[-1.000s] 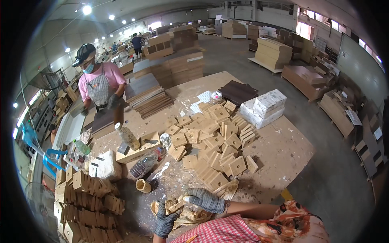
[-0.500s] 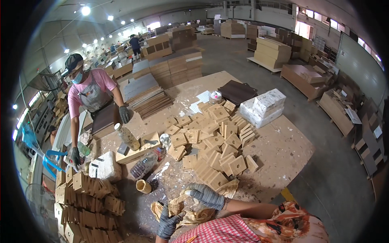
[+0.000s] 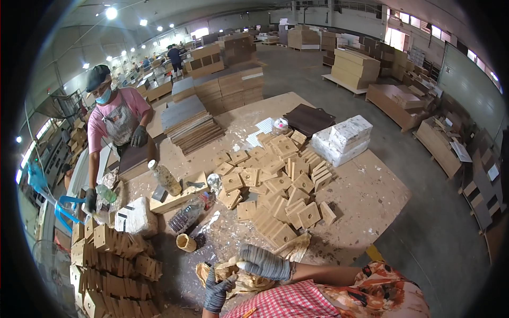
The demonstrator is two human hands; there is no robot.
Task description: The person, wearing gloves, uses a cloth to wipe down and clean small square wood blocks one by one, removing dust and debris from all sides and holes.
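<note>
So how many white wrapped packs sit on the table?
3: two stacked at the far right edge, upper pack on lower pack, one pack near left; others may be hidden.

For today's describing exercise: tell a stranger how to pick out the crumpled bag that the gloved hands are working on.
Start at the big wooden worktable strewn with square wooden blocks. Follow its near edge to the person's own grey-gloved left hand and right hand. Between them lies a crumpled tan bag, soft and wrinkled, unlike the flat, hard-edged blocks and the small round tape roll nearby.
</note>
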